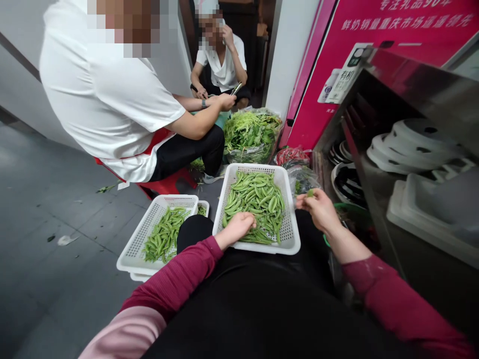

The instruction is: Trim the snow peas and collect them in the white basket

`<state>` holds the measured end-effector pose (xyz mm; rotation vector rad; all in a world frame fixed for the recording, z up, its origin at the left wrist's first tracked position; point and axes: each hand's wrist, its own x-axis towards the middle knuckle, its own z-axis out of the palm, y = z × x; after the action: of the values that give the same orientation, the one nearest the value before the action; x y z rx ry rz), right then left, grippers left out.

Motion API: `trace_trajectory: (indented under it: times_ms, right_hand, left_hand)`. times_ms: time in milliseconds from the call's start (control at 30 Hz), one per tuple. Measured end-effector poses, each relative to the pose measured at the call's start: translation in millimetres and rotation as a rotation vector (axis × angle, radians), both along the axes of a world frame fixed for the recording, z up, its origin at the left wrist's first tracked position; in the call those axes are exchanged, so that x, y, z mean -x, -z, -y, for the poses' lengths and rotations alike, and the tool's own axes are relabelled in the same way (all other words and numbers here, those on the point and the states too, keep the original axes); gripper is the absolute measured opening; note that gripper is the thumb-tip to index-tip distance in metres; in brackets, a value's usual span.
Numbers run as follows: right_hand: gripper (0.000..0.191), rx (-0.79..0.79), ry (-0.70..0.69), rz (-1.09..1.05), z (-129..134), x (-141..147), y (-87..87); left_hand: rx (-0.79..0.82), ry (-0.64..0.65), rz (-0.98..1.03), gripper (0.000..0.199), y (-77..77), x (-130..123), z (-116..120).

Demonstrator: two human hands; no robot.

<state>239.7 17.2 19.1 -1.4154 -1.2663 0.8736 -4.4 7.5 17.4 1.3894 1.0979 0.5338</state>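
Note:
A white perforated basket [294, 234] rests on my lap, filled with green pea pods [258, 199]. My left hand [241, 227] is closed over the near left part of the pods; what its fingers hold, if anything, is hidden. Just beyond the basket's right rim is my right hand [316, 207], its fingers pinched on a small green piece [310, 193], too small to make out fully. To the left of my knee stands a second white basket [130, 249] with more pods [164, 237] in it.
A person in white [112, 94] sits on a red stool [168, 182] at left; another person [222, 65] crouches behind. Beyond the basket are bagged leafy greens [252, 129]. A metal shelf [374, 199] with dishes borders the right side.

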Motion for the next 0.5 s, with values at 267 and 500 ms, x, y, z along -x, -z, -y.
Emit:
trace_trajectory:
  times_ms: [267, 500]
  right_hand:
    - [0.017, 0.009, -0.881, 1.417, 4.1, 39.1, 49.5]
    - [0.014, -0.010, -0.812, 1.318, -10.3, 59.3, 56.2]
  left_hand:
    - [0.294, 0.012, 0.101, 0.011, 17.9, 3.8, -1.0]
    - [0.373, 0.005, 0.161, 0.037, 12.4, 10.9, 0.3]
